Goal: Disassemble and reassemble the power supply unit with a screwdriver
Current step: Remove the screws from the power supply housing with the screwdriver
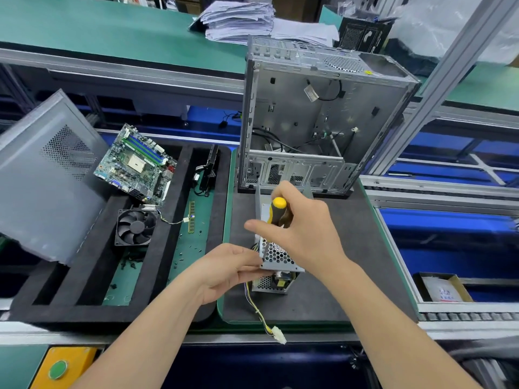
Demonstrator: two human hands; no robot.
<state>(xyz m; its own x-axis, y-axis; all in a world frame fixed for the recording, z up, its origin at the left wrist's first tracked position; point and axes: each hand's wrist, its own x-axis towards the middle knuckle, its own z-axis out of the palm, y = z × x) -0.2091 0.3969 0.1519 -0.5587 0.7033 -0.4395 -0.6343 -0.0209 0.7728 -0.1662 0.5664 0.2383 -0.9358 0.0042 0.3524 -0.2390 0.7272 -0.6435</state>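
The power supply unit (278, 261) rests on the dark counter mat (351, 262), directly in front of the open computer case (323, 116). The left hand (224, 272) pinches the unit's left edge between thumb and curled fingers. The right hand (304, 231) grips the yellow-and-black screwdriver (278, 210), handle up, with the shaft angled down onto the unit's perforated cover. A wire bundle (259, 313) with a white connector trails from the unit, away from the case. Left of the case, a motherboard (137, 164) and a cooling fan (136, 227) lie in a black foam tray (165, 245).
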